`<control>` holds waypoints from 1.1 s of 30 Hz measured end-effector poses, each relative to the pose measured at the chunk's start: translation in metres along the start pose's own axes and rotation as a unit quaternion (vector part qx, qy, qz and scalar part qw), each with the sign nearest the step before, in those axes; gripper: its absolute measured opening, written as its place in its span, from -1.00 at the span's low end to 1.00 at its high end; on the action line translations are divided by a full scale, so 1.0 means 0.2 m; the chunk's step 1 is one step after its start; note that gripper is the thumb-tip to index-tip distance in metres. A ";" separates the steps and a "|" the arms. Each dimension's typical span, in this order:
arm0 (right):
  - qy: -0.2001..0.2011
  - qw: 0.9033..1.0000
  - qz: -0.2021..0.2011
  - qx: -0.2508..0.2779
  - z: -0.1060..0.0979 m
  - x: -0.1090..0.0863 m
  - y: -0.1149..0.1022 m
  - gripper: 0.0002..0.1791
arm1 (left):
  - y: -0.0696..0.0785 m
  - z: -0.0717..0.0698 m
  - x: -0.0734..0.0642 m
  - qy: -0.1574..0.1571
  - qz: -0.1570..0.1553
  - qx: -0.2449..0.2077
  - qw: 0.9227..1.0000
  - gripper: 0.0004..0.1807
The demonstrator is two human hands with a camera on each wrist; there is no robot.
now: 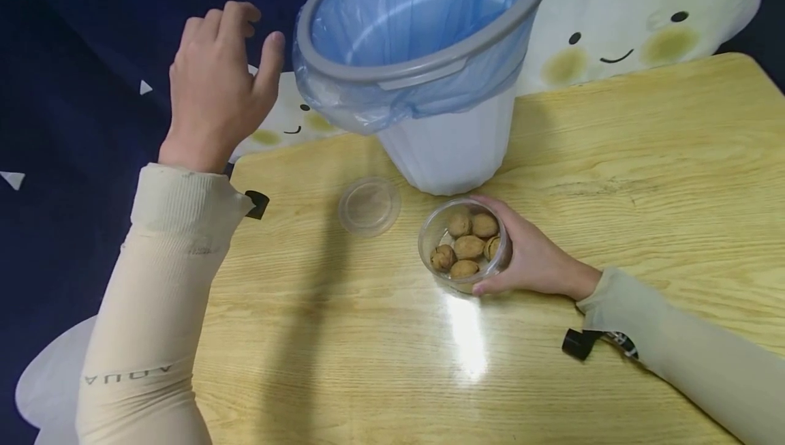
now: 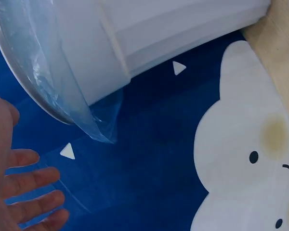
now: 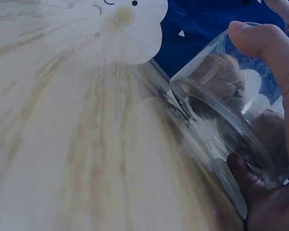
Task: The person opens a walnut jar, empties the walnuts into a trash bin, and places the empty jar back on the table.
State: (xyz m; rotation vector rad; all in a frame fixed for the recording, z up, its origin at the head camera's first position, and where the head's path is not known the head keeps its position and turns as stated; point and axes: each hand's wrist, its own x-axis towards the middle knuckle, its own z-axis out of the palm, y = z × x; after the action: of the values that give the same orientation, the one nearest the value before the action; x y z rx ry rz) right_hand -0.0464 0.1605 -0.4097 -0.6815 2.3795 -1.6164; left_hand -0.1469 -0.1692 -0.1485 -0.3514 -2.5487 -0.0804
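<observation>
Low at the table, my right hand (image 1: 542,257) grips a round clear plastic container (image 1: 423,254), thumb on one side and fingers on the other. Several brown walnuts (image 1: 469,247) lie inside it. Seen from the right wrist, the container (image 3: 202,91) has its base at or very near the tabletop; I cannot tell whether it touches. My left hand (image 1: 221,84) is raised in the air left of a white bin (image 1: 454,145), holding nothing. In the left wrist view its fingers (image 2: 33,182) are spread and loosely extended, apart from the bin's blue liner bag (image 2: 53,72).
The bin's grey rim (image 1: 423,67) has the blue bag folded over it. A round clear lid (image 1: 369,206) lies on the wooden table (image 1: 613,227) left of the container. Behind hangs a dark blue cloth (image 1: 73,90) with white smiling clouds.
</observation>
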 end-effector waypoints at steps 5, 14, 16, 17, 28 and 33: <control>-0.002 1.000 -0.002 -0.003 0.01 0.00 0.01 0.45 | 0.03 -0.02 0.04 -0.015 -0.003 0.005 1.000 -0.34; -0.001 1.000 -0.008 -0.007 0.02 0.00 0.00 0.46 | 0.08 -0.02 0.12 -0.048 -0.033 0.001 0.998 -0.31; 0.001 1.000 -0.007 -0.009 0.02 0.00 0.00 0.47 | 0.09 -0.01 0.14 -0.053 -0.038 -0.006 0.998 -0.30; 0.001 1.000 -0.009 -0.009 0.02 0.00 0.00 0.47 | 0.09 -0.01 0.14 -0.056 -0.040 -0.008 0.998 -0.30; 0.000 1.000 -0.001 -0.007 0.03 -0.03 -0.03 0.47 | 0.10 -0.03 0.19 -0.065 -0.042 0.008 0.997 -0.27; 0.005 1.000 0.004 -0.008 0.03 -0.04 -0.04 0.49 | 0.12 -0.06 0.23 -0.066 -0.042 -0.001 0.997 -0.30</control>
State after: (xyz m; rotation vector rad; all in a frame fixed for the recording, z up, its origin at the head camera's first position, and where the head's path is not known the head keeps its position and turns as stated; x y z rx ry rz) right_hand -0.0347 0.1568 -0.4047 -0.6673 2.4012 -1.6018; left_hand -0.1707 -0.1370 -0.1146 -0.2576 -2.6941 -0.0947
